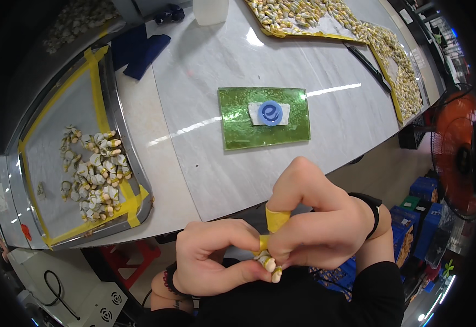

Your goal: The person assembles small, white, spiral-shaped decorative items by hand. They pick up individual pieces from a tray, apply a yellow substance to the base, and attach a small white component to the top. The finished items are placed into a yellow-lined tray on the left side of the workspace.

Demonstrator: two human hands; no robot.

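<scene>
Close to my body, beyond the table's front edge, my left hand [211, 259] and my right hand [322, 220] meet fingertip to fingertip. Between them are small white-and-cream pieces [269, 264] with rounded tan ends and a touch of yellow. Both hands are closed in a pinch on these, though the fingers partly hide them and their exact kind is unclear. Yellow tape wraps a finger on each hand. Ahead of my hands lies a green translucent slab [235, 133], bearing a white pad [285, 115] with a round blue piece [270, 113] on top.
At left, a metal-rimmed tray [146, 204] edged with yellow tape holds a heap of similar pieces [99, 171]. More fill yellow-edged trays [303, 36] at the far right, beside a black long-handled tool [368, 68]. A dark blue cloth [146, 55] lies far left; an orange fan [456, 152] stands right.
</scene>
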